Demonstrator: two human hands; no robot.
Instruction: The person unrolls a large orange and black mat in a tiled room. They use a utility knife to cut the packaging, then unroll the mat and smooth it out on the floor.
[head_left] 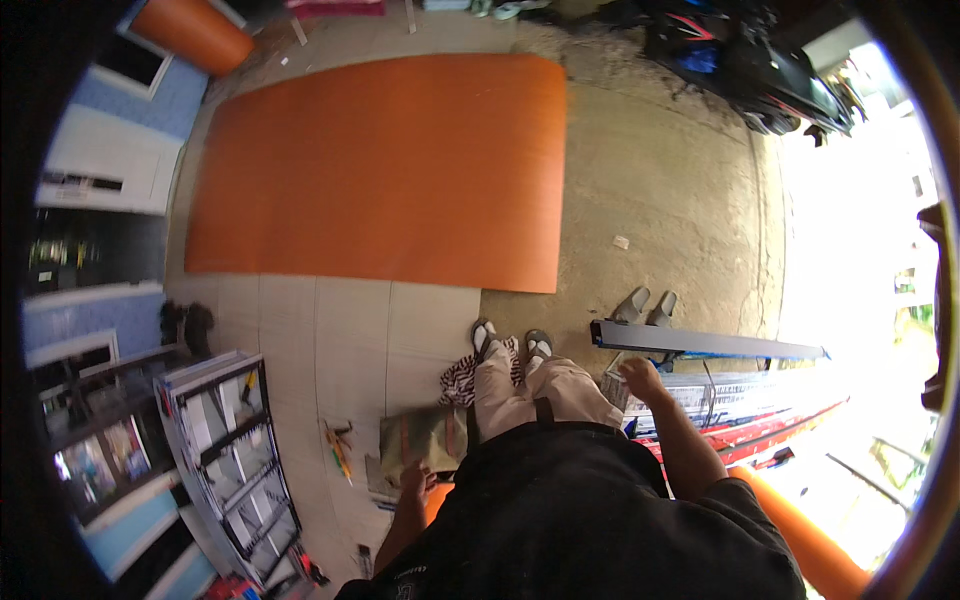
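Note:
My left hand (pixel 415 478) hangs low beside my body, just over an olive-green bag (pixel 405 440) on the tiles. Its fingers are loosely apart and nothing shows in them. On the other side, my right hand (pixel 640 380) is held out near a long grey metal bar (pixel 690 340) with a dark end. The fingers are slightly bent and apart, with no object visible in them. Ahead of my feet a large orange sheet (pixel 380 170) lies spread flat across tile and concrete.
A striped cloth (pixel 460 382) lies by my feet. Slippers (pixel 645 306) rest beyond the bar. Pliers-like tools (pixel 340 450) and a shelved metal frame (pixel 235 460) are at left. Red bars (pixel 760 432) lie right. A motorcycle (pixel 760 75) stands far right; an orange roll (pixel 195 35), far left.

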